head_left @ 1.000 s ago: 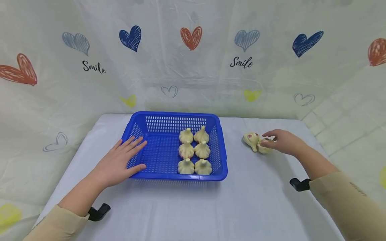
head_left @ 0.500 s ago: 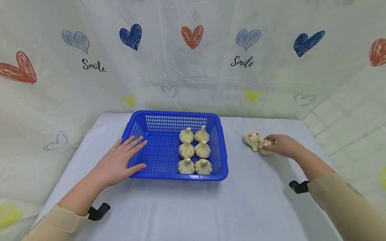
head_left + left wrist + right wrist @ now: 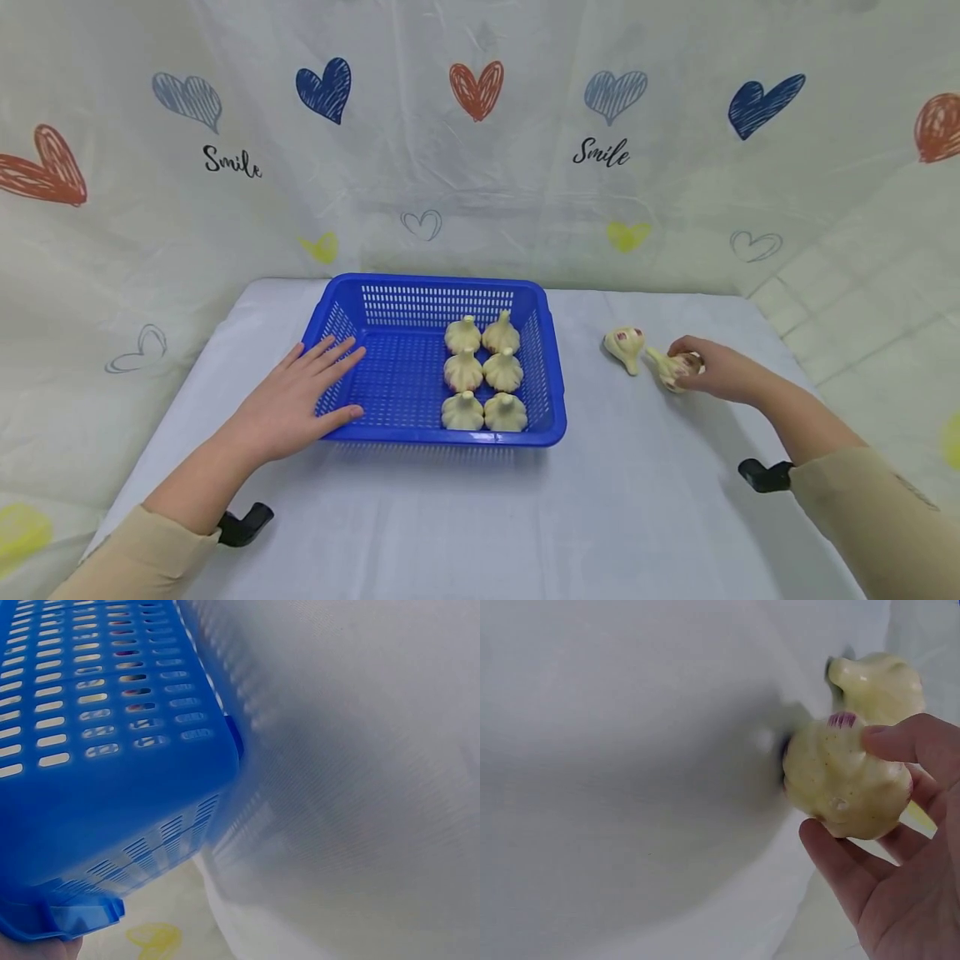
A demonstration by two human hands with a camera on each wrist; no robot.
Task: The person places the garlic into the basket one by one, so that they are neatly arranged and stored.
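Note:
My right hand (image 3: pixel 714 368) grips a cream garlic bulb (image 3: pixel 669 372) with purple marks, its stem pointing left. In the right wrist view the thumb and fingers curl round that same garlic bulb (image 3: pixel 846 780). A second garlic bulb (image 3: pixel 624 346) lies just to its left on the white cloth. My left hand (image 3: pixel 292 406), fingers spread, rests on the left side of the blue plastic basket (image 3: pixel 480 437). Several garlic bulbs (image 3: pixel 462 373) stand stem-up in two columns in the basket's right part. The left wrist view shows the basket's slotted outer wall (image 3: pixel 112 776).
A white cloth (image 3: pixel 450 525) covers the table. Behind it hangs a pale sheet (image 3: pixel 517 183) printed with hearts and "Smile". Black wrist mounts (image 3: pixel 246 525) stick out under both sleeves.
My right hand has closed round the right-hand garlic bulb and drawn it rightward, apart from the other bulb; its stem now shows pointing left. The left hand stays on the basket.

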